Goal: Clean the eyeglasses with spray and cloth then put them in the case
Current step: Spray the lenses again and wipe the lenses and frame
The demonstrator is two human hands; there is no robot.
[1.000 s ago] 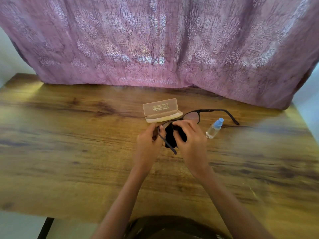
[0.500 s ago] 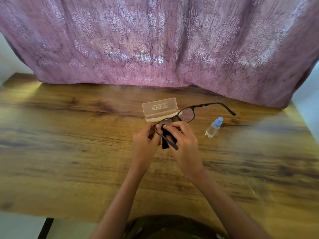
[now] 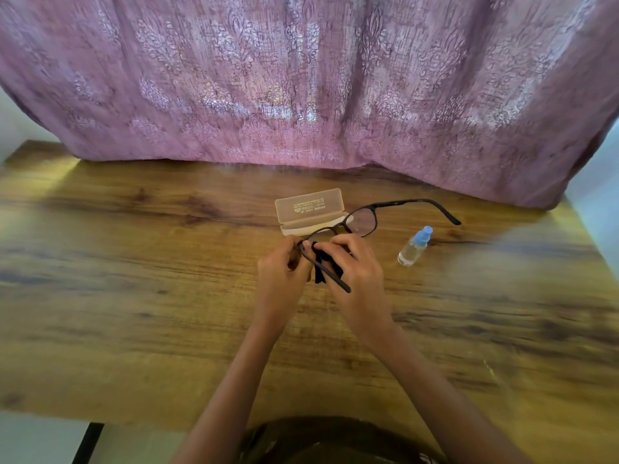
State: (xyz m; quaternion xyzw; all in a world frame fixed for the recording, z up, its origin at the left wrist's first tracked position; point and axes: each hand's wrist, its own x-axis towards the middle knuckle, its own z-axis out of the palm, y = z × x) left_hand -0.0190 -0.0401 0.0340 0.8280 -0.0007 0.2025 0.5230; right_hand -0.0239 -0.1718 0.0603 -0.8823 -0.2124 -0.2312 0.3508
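Both hands meet at frame centre, above the desk (image 3: 134,296). The left hand (image 3: 283,279) is closed around the near corner of the glasses (image 3: 363,222), pinching the frame where one temple hinges. That temple slants down and to the right across the right hand (image 3: 358,276). The right hand grips a black cloth (image 3: 323,266), fingers curled over it and pressed to the lens nearest the left hand; the cloth's loose end hangs between the two hands. The other lens shows clear just above the right hand's knuckles, and the far temple reaches out toward centre right.

The case (image 3: 310,209) lies open on the desk just above the hands, lid tipped back, printing visible inside it; the glasses overlap its lower right edge in this view. The spray (image 3: 414,246), clear with a blue cap, stands right of the hands, apart from them. A pink curtain (image 3: 301,78) fills the upper frame.
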